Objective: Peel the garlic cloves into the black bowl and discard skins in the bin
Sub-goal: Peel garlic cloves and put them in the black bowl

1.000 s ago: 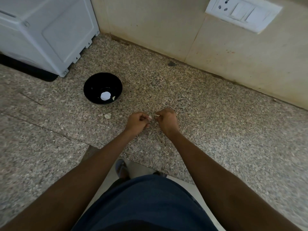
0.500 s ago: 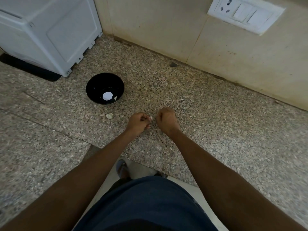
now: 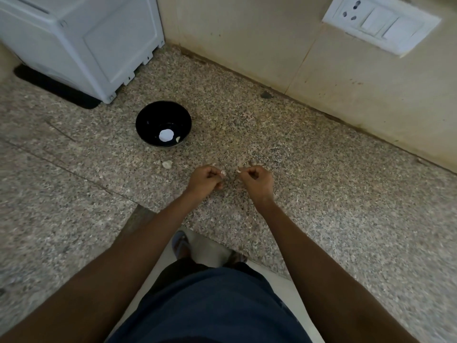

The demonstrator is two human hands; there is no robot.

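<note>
The black bowl (image 3: 163, 124) is seen on the speckled granite counter (image 3: 321, 189), beyond and to the left of the left hand's fingers. Inside it a round white patch (image 3: 166, 135) is visible at the bottom, whether a label or a reflection cannot be told, and just beside that patch a small pale garlic clove (image 3: 177, 138) is lying against the inner wall. Nothing else can be made out in the bowl.

Now to the hands. The left hand (image 3: 205, 180) is curled nearly closed, and a small pale garlic piece (image 3: 223, 172) is pinched at its fingertips. The right hand (image 3: 257, 179) is curled the same way, and a thin pale scrap (image 3: 239, 171), skin-like in look, is nipped between its fingertips. The two pieces are held a little apart, with a narrow gap of counter showing between the two sets of fingertips. Both are whitish and tiny; whether the left one is fully peeled cannot be told.

Another pale garlic bit (image 3: 167, 164) is lying loose on the counter, left of the left fingers and between them and the bowl, touching neither.

Farther beyond the bowl, a white appliance (image 3: 81, 43) is standing, and a switch plate (image 3: 382, 23) is mounted on the wall well beyond the right fingers.
</note>
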